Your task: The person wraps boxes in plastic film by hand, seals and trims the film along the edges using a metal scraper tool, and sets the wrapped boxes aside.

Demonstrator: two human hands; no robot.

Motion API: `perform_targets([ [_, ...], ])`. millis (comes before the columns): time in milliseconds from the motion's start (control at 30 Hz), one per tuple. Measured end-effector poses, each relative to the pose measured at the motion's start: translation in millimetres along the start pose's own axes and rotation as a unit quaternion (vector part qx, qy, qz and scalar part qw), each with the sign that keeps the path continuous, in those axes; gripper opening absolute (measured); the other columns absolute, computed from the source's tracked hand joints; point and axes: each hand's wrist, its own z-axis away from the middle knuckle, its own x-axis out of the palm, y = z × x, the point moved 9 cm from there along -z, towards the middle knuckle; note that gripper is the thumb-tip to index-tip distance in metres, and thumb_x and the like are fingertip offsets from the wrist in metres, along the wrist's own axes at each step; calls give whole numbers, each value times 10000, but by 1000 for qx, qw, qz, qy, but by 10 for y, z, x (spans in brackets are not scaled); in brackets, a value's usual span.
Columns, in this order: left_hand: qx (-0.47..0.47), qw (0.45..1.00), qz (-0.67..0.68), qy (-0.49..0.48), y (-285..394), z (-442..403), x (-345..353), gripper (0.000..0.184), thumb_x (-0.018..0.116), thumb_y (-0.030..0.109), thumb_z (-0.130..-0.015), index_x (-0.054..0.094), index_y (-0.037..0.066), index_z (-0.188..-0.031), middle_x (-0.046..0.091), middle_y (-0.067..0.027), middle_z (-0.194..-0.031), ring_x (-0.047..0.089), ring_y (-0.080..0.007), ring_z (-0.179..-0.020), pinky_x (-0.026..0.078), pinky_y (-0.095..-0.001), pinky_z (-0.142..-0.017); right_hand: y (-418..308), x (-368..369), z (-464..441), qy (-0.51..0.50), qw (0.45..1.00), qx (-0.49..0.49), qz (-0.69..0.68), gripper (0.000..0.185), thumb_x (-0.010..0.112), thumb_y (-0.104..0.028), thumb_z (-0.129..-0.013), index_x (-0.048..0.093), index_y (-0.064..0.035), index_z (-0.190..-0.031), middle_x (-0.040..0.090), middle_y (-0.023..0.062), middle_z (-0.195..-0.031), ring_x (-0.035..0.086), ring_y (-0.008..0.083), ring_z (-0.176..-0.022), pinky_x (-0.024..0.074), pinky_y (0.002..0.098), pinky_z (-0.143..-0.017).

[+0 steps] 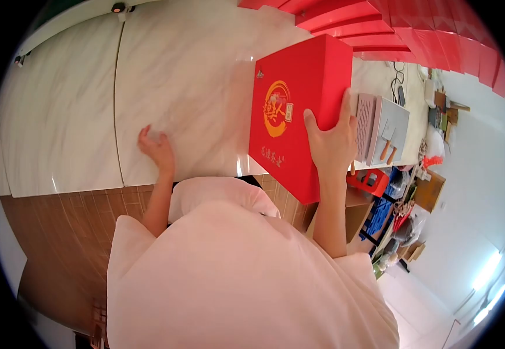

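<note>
My right hand [333,138] grips a red gift box [299,75] by its right side, thumb on the front face and fingers along the side. Tilted on edge at the table's front, the box carries a yellow ring emblem and lettering. My left hand [158,150] hovers over or rests on the white marbled table [188,75], left of the box. Its fingers are loosely bent and apart, with nothing in them.
Several red boxes [374,29] stand in rows at the back right. Beyond the held box lies what looks like an open laptop [387,131], with a black cable [398,75] near it. Cluttered shelves [406,215] and a cardboard box [357,212] are at the right.
</note>
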Motion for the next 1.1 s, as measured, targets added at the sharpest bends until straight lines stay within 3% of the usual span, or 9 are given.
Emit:
perform_targets([
  [133, -78, 991, -109, -2, -234, -114, -216, 731, 802, 241, -760, 413, 3, -1331, 468, -199, -1284, 401, -364, -1222, 312, -482, -1036, 131, 110, -35, -3, 993, -47, -107, 739, 572, -448, -922, 279, -126, -1519, 527, 179, -1206, 605, 337, -1042, 494, 403, -888],
  [233, -22, 991, -127, -40, -200, 9, -96, 849, 850, 292, -707, 388, 4, -1358, 467, -212, -1276, 416, -356, -1196, 334, -481, -1019, 587, 140, -48, -9, 962, -1, -272, 556, 426, -401, -1027, 357, -80, -1476, 524, 164, -1256, 553, 286, -1106, 439, 369, -951],
  [400, -34, 971, -218, -95, -152, 169, -55, 883, 855, 312, -696, 380, 15, -1379, 473, -207, -1280, 429, -374, -1184, 357, -494, -999, 1623, 670, 132, 101, 957, 80, -258, 332, 566, -194, -971, 532, -10, -1245, 587, 163, -1170, 587, 281, -1007, 473, 387, -876],
  [500, -43, 955, -272, -110, -343, 106, -103, 887, 854, 330, -695, 383, 31, -1384, 479, -201, -1279, 434, -384, -1184, 363, -504, -993, 1631, 1478, 379, 106, 982, -77, -134, 537, 693, -221, -865, 476, -7, -1307, 532, 204, -1300, 519, 382, -1188, 448, 460, -962],
  [567, -27, 949, -295, -109, -416, 43, -105, 891, 854, 341, -694, 384, 39, -1387, 481, -196, -1279, 436, -388, -1184, 362, -511, -995, 1490, 1969, 525, 23, 981, -97, -169, 775, 733, -304, -829, 353, -30, -1446, 337, 224, -1497, 367, 403, -1349, 338, 498, -1087],
  [767, -32, 921, -389, -2, -657, 135, -282, 895, 731, 545, -782, 354, 36, -1415, 380, -230, -1409, 341, -417, -1319, 309, -535, -1063, 1085, 2691, 653, -44, 970, -171, -170, 914, 738, -372, -800, 243, -119, -1526, 167, 202, -1583, 246, 370, -1433, 207, 547, -1158],
  [833, 48, 922, -382, -31, -700, 108, -237, 889, 654, 590, -830, 329, 18, -1428, 313, -261, -1457, 294, -437, -1354, 297, -539, -1084, 1175, 2883, 578, -17, 980, -141, -142, 871, 721, -312, -807, 257, -143, -1525, 201, 201, -1572, 271, 356, -1422, 225, 537, -1153],
  [933, 4, 917, -398, -39, -685, 136, -235, 861, 633, 553, -861, 309, -3, -1432, 302, -267, -1462, 292, -444, -1351, 307, -544, -1082, 1580, 2955, 348, 85, 979, -31, -182, 511, 658, -170, -823, 511, -131, -1310, 536, 110, -1268, 511, 316, -1146, 399, 493, -947],
  [1100, 24, 924, -378, -41, -614, 165, -282, 792, 623, 481, -883, 320, -13, -1423, 320, -238, -1458, 350, -404, -1313, 379, -513, -1030, 2101, 2684, 54, 132, 971, 104, -170, 415, 659, -140, -819, 549, -117, -1218, 555, 101, -1120, 525, 303, -1027, 413, 474, -864],
])
